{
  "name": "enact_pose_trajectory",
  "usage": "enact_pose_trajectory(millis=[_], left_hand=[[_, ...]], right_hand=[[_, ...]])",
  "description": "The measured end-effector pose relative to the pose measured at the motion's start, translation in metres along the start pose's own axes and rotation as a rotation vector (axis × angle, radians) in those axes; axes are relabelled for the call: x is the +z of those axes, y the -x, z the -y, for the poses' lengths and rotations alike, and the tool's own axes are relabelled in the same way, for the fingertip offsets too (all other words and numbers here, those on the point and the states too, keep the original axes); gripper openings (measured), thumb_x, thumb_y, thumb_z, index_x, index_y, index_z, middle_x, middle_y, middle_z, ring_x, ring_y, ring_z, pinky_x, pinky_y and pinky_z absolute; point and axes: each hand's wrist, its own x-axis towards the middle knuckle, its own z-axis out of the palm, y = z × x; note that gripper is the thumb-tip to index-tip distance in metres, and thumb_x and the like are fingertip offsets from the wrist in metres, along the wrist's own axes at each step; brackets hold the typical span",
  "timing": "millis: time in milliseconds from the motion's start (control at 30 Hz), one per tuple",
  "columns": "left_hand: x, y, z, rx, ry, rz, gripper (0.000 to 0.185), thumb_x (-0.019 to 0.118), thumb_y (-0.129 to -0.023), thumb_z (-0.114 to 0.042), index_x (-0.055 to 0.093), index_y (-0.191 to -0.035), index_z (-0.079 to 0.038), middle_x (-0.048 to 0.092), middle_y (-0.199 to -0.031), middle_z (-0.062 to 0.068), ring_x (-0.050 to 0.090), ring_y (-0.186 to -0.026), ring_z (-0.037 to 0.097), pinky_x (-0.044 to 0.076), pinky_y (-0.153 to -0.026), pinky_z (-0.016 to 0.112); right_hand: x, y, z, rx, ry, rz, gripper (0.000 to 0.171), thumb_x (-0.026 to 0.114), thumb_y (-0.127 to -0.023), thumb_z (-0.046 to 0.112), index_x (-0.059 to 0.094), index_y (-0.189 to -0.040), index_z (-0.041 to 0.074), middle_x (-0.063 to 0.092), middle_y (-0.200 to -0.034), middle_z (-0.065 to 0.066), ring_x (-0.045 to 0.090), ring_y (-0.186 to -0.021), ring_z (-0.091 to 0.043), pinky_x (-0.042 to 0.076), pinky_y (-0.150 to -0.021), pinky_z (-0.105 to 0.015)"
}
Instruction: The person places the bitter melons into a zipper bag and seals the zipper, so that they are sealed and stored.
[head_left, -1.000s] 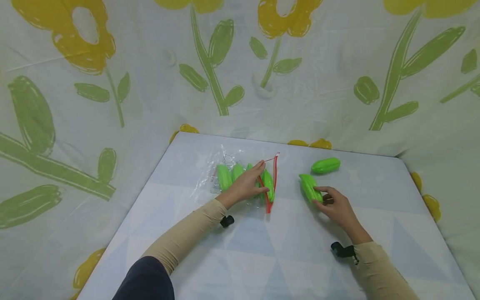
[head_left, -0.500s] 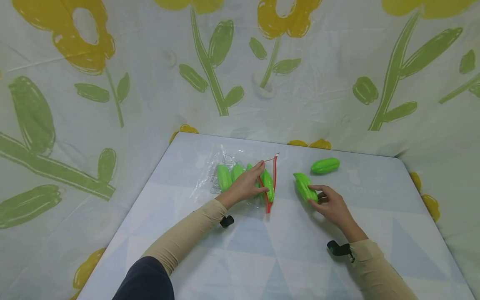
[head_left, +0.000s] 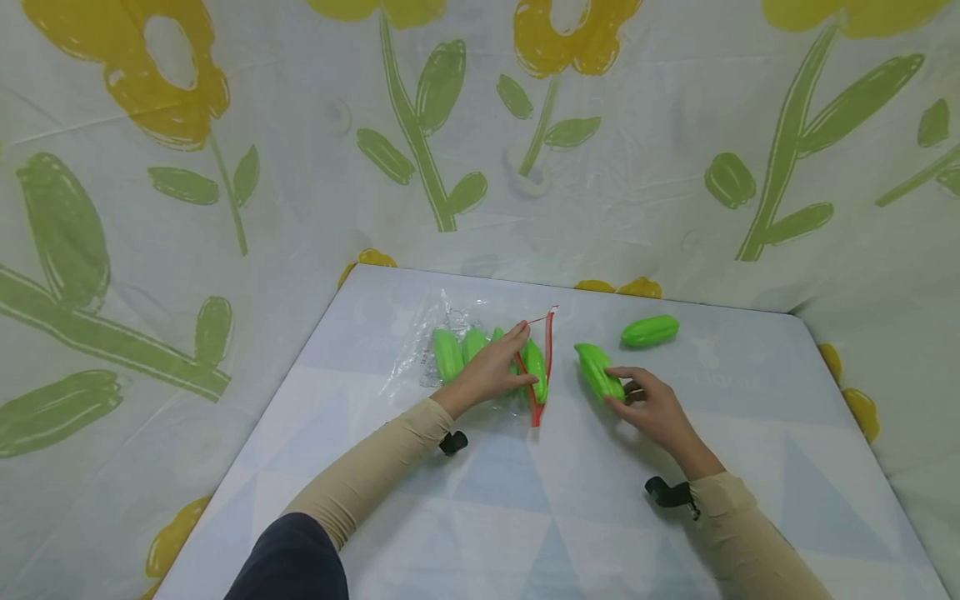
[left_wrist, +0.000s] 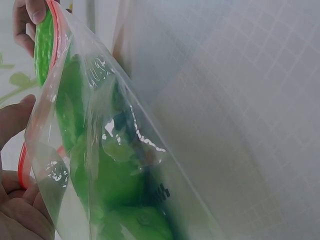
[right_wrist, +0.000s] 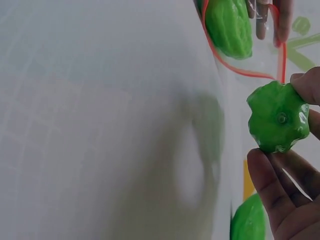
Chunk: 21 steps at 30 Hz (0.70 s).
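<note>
My right hand (head_left: 656,408) pinches a bright green ribbed toy bitter melon (head_left: 597,371) between thumb and fingers, close over the table. The right wrist view shows the lobed end of this bitter melon (right_wrist: 277,117) between the fingertips. To the left lies a clear zip bag (head_left: 420,350) with a red-edged mouth, which gapes toward the right. Several similar bitter melons (head_left: 447,354) are inside it. Across the bag reaches my left hand (head_left: 487,371), holding the mouth apart at the red edge (left_wrist: 22,167); thumb and fingers are spread.
Another green bitter melon (head_left: 650,331) lies behind my right hand, toward the back of the table. The pale table (head_left: 495,517) has a triangle pattern. A flower-printed curtain (head_left: 637,183) stands behind and beside it. Each wrist carries a small black camera (head_left: 667,492).
My right hand has moved left with the bitter melon, bringing it nearer the bag's red mouth. The left hand and the bag have stayed in place.
</note>
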Motion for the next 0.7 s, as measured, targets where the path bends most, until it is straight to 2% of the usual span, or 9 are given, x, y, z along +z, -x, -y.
enact_pose_trajectory(millis=[267, 700], left_hand=[[0.0, 0.0, 0.001, 0.006, 0.002, -0.006, 0.092, 0.068, -0.081, -0.045, 0.02, -0.147, -0.005, 0.012, -0.155, 0.005, 0.024, -0.138, 0.021, 0.028, -0.109, 0.034], [0.0, 0.0, 0.001, 0.011, 0.001, -0.01, 0.091, 0.068, -0.081, -0.045, 0.022, -0.147, -0.003, 0.012, -0.155, 0.005, 0.025, -0.138, 0.022, 0.03, -0.109, 0.034]], right_hand=[[0.006, -0.005, 0.005, -0.005, -0.004, 0.013, 0.048, 0.072, -0.081, 0.03, 0.056, -0.125, 0.017, 0.057, -0.117, -0.005, 0.061, -0.087, -0.02, 0.055, -0.075, -0.038], [0.016, -0.009, 0.004, -0.064, -0.018, 0.008, 0.048, 0.072, -0.081, 0.029, 0.057, -0.124, 0.017, 0.058, -0.118, -0.003, 0.06, -0.086, -0.017, 0.055, -0.075, -0.035]])
